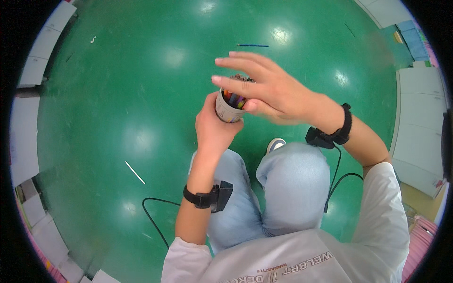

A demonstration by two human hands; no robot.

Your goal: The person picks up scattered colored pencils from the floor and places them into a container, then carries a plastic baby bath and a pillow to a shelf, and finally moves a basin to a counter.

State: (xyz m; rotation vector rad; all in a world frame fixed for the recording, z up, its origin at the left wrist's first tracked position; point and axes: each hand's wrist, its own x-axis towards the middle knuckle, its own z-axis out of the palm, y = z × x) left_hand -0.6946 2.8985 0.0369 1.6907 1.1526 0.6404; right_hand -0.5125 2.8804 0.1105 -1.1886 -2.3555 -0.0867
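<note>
Cup of pale colour is in front of us, held above the green floor, and its open mouth is turned upward and somewhat toward us. We see that the left hand is wrapped around its side, with the thumb on the left of the cup. Inside stand many coloured pens; we can notice orange, purple and yellow-green among them. The right hand is spread flat over the mouth, its fingers stretched to the left, and it hides a part of the pens. The thumb of this hand is next to the rim, but we cannot tell if it touches the pens or only stays over them.

On the floor, beyond the hands, we find one blue pencil, lying almost crosswise. A thin white stick lies to the left, well apart from the cup. Below the hands we see two knees in light blue jeans, and a shoe near them.
</note>
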